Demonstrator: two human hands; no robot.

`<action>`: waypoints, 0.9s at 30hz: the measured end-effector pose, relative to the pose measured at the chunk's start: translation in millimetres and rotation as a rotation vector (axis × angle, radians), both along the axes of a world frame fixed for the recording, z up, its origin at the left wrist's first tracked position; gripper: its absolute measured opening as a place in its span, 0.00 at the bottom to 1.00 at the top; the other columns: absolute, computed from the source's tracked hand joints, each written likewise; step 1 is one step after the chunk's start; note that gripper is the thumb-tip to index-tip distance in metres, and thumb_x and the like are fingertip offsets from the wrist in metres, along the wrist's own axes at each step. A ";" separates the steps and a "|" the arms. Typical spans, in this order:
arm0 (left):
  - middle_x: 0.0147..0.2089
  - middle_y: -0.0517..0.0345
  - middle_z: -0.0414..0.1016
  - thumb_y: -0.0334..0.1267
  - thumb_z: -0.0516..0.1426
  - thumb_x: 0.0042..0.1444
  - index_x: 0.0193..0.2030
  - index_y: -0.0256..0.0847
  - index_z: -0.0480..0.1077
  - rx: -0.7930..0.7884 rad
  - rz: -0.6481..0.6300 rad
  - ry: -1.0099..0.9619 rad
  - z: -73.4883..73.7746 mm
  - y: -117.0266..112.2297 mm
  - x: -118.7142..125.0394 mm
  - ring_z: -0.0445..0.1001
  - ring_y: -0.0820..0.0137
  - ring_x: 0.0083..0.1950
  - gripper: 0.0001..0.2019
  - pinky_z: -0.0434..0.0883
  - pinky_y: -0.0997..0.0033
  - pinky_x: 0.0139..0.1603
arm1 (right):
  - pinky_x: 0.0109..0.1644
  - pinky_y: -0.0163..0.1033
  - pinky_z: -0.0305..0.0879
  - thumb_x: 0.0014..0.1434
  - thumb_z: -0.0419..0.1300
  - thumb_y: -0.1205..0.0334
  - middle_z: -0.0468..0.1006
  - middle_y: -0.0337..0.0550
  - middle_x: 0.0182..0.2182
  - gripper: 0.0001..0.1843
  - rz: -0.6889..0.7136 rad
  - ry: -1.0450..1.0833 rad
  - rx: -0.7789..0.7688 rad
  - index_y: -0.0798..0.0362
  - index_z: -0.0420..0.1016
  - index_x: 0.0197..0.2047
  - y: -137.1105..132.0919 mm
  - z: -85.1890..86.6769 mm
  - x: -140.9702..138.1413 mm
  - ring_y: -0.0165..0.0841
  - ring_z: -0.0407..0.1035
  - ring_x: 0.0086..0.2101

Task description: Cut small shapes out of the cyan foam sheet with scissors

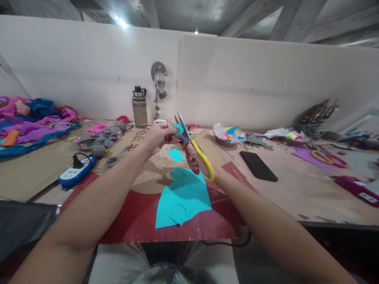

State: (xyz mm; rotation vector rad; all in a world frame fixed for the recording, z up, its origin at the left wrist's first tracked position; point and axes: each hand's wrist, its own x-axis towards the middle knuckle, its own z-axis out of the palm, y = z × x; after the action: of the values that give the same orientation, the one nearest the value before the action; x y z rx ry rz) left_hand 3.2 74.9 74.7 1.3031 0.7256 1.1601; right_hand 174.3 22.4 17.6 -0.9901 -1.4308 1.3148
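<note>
My left hand (156, 136) pinches a small turquoise felt piece (178, 129) above the table. My right hand (194, 157) grips yellow-handled scissors (194, 146), whose open blades straddle that piece. Below the hands, a large turquoise felt sheet (183, 197) with cut edges lies on red and brown cardboard (133, 217). A smaller turquoise scrap (176, 154) rests just beyond it.
A black phone (258, 166) lies to the right. A water bottle (139, 106) stands by the white wall. A blue and white power strip (76, 171), grey felt bits (102, 142) and piled coloured fabric (32, 118) sit left. A bowl of scraps (227, 136) and purple items (355, 189) sit right.
</note>
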 end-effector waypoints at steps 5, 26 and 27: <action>0.19 0.62 0.68 0.38 0.74 0.41 0.20 0.38 0.65 0.013 -0.013 0.007 -3.1 2.5 0.7 0.69 0.76 0.22 0.20 0.66 0.74 0.27 | 0.17 0.31 0.45 0.51 0.65 0.29 0.57 0.25 0.21 0.34 -0.009 0.035 0.009 0.48 0.58 0.40 -4.2 3.5 -1.1 0.22 0.48 0.16; 0.21 0.57 0.72 0.34 0.71 0.46 0.24 0.32 0.72 0.014 -0.024 0.034 -6.3 5.3 0.2 0.69 0.77 0.21 0.12 0.66 0.77 0.24 | 0.15 0.28 0.46 0.53 0.66 0.30 0.56 0.24 0.19 0.32 -0.045 0.039 0.011 0.48 0.60 0.38 2.7 -4.3 0.2 0.20 0.47 0.14; 0.21 0.57 0.72 0.34 0.71 0.46 0.24 0.33 0.71 0.011 -0.023 0.030 -5.7 4.8 0.3 0.69 0.77 0.21 0.13 0.66 0.77 0.24 | 0.14 0.28 0.46 0.53 0.65 0.30 0.56 0.24 0.19 0.32 -0.049 0.035 0.018 0.48 0.60 0.38 2.6 -4.9 0.5 0.20 0.47 0.14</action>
State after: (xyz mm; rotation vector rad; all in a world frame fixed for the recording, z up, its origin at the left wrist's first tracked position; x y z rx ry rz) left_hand 3.5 79.7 68.9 1.3375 0.7248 1.1300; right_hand 174.9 25.0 12.7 -0.9799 -1.3817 1.2753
